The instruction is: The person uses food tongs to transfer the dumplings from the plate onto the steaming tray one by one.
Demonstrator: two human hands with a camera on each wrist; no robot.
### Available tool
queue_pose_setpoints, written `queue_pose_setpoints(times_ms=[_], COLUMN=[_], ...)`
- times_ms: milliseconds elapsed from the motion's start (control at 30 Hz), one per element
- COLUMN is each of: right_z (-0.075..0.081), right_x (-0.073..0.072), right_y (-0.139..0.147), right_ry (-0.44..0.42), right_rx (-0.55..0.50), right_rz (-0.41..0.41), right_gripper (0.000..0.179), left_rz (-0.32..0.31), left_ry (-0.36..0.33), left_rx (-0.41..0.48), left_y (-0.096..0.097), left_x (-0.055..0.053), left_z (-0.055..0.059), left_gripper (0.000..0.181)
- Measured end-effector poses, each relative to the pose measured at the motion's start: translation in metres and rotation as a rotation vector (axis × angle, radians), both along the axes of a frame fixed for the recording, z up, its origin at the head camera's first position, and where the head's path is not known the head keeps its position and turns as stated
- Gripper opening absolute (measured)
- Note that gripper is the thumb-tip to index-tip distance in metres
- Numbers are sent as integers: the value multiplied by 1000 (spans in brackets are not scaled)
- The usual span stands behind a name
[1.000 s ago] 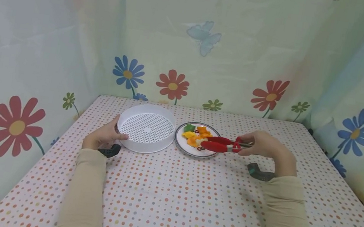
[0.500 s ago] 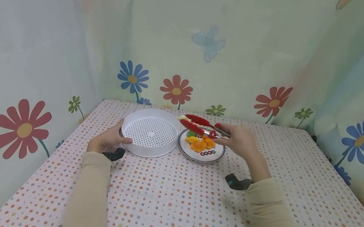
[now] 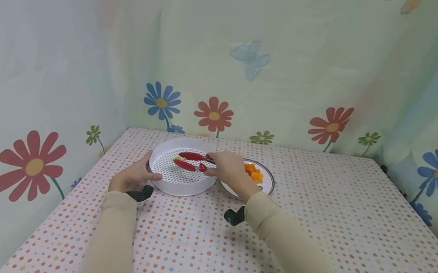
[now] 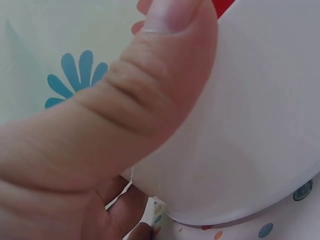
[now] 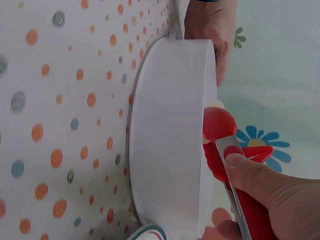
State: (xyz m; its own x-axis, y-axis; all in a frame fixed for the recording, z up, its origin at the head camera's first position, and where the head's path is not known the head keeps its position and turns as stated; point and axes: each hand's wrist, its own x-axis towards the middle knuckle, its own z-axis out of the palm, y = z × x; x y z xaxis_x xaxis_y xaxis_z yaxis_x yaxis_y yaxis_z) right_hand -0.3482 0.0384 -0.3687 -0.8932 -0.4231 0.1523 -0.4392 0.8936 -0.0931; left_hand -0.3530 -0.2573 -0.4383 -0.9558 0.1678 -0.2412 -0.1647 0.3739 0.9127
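Note:
In the head view my left hand (image 3: 133, 175) holds the left side of a round white steamer basket (image 3: 179, 190) with a perforated floor. Its thumb lies against the wall and its fingers reach round the outside. My right hand (image 3: 232, 170) grips metal tongs with red heads (image 3: 185, 165), which point left over the basket. A small pale piece (image 3: 178, 158) shows at their tips. Seen from the right wrist, the tongs (image 5: 220, 124) dip behind the basket's rim, hiding most of that piece. Behind my right hand is a plate (image 3: 270, 189) with orange dumpling-like pieces (image 3: 256, 175), partly covered.
A white tablecloth (image 3: 184, 254) with coloured dots covers the table. The plate stands close to the basket's right side. A flowered curtain (image 3: 296, 72) hangs behind and along both sides.
My right hand has carried the tongs and the pale piece left, up from the plate and across to the basket. The left hand keeps its hold on the basket. The head view has shifted slightly.

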Motion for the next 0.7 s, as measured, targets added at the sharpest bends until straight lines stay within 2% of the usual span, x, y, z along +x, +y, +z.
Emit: queue_pose_setpoints(times_ms=[67,200,367,567,700], right_z=[-5,-12,-15,-11,-10], right_x=[0,-1,-1,1,3], right_y=[-8,-21,-32,-44,-50], right_ry=[-24,-56,-105,-130,-137], right_rx=[1,11,-7,9,11], right_rz=[8,15,10,3,11], right_gripper=[61,62,61,61,62], left_rz=[26,34,4,-71,-70], left_ry=[-22,-9,8,95,88], left_rx=[-9,-15,-17,68,81], left_y=[-2,-4,-3,-1,0], left_x=[4,8,7,3,1], left_z=[-3,-5,-4,-2,-2], left_gripper=[133,134,131,122,121])
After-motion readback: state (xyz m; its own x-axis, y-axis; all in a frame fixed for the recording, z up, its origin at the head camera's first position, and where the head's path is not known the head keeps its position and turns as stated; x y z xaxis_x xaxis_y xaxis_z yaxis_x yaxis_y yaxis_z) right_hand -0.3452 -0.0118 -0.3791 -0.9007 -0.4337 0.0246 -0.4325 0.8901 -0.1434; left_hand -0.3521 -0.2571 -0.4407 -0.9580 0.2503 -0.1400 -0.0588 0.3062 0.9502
